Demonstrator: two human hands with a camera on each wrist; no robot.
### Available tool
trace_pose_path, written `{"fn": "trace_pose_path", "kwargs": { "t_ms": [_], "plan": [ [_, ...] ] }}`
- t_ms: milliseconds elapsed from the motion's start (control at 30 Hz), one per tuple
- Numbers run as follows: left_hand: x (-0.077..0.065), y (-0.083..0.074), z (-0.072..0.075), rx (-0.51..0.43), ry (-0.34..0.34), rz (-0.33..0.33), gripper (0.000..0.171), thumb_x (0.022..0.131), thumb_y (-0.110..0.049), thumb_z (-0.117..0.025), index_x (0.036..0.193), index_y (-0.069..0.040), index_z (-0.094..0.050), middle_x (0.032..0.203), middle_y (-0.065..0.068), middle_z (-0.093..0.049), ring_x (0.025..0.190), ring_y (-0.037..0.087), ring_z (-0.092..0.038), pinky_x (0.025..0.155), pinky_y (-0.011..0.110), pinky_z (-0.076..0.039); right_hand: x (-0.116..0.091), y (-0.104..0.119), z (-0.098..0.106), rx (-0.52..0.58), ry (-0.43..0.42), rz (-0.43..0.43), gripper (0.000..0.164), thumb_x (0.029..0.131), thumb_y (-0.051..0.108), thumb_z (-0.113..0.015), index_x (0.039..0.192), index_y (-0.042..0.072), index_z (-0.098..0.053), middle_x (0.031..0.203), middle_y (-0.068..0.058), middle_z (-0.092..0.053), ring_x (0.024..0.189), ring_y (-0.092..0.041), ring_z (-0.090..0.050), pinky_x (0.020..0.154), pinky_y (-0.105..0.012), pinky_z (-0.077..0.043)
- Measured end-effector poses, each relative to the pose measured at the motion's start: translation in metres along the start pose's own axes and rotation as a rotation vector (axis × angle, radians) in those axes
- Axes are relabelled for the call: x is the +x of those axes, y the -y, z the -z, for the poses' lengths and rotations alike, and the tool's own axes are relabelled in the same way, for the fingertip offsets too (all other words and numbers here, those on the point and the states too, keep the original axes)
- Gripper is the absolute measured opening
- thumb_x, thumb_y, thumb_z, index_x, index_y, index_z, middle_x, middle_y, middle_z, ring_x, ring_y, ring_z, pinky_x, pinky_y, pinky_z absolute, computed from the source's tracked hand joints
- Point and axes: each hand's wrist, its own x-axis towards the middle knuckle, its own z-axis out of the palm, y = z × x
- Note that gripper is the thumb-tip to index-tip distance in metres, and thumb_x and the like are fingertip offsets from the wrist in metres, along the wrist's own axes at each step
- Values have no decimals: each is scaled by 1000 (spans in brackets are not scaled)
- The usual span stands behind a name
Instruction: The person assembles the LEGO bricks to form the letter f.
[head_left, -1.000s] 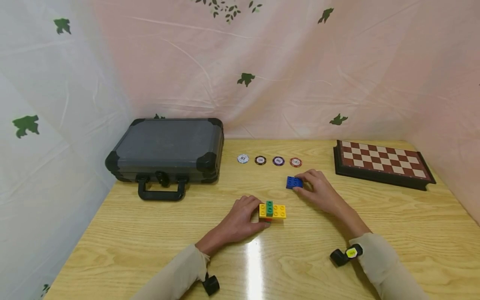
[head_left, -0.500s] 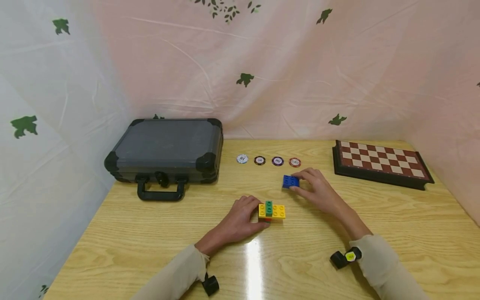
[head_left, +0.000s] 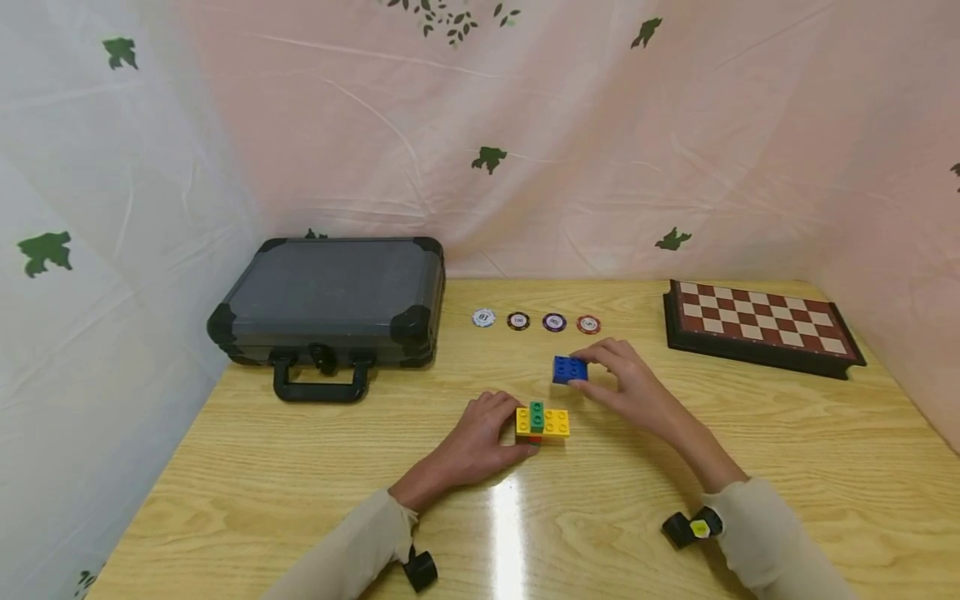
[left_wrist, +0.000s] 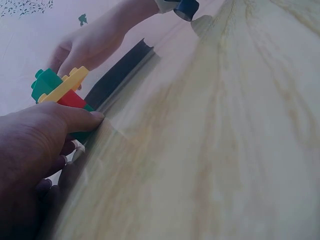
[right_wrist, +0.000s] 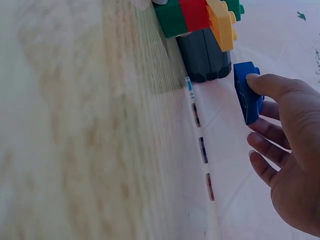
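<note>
Near the middle of the table, my left hand (head_left: 480, 437) grips the lower part of a toy brick stack. Its top is a small green brick (head_left: 537, 416) set across a wider yellow brick (head_left: 555, 423). Beneath these, a red brick (left_wrist: 72, 99) and a lower green brick (right_wrist: 171, 19) show in the wrist views. My right hand (head_left: 628, 390) pinches a blue brick (head_left: 570, 370) between thumb and fingers, studs facing up in the head view. In the right wrist view the blue brick (right_wrist: 246, 95) hangs above the table, apart from the stack.
A grey hard case (head_left: 330, 287) with a black handle lies at the back left. Several poker chips, among them a white one (head_left: 483, 317) and a red one (head_left: 588, 324), form a row at the back. To the right lies a folded chessboard (head_left: 761, 321).
My right hand has carried the blue brick left and slightly nearer, towards the stack. My left hand keeps its grip on the stack in about the same place.
</note>
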Motion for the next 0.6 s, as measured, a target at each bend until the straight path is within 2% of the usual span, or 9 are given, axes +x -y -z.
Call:
{"fn": "trace_pose_path", "kwargs": {
  "t_ms": [367,600],
  "plan": [
    [1,1,0,0,0,-8,43,91,-34,-80,124,-11,-65,120,2,-62,112,20,-52,100,43,-41,-2,16,1,-13,1,33,33,92,7,-79,124,4,-69,121,-9,-62,114,-27,-54,92,-53,-50],
    [0,1,0,-2,2,-7,43,91,-34,-80,125,-10,-65,121,2,-62,112,21,-52,100,43,-41,-1,27,2,-1,3,91,37,90,7,-81,125,6,-69,121,-5,-62,113,-21,-54,92,-46,-51]
  ]
}}
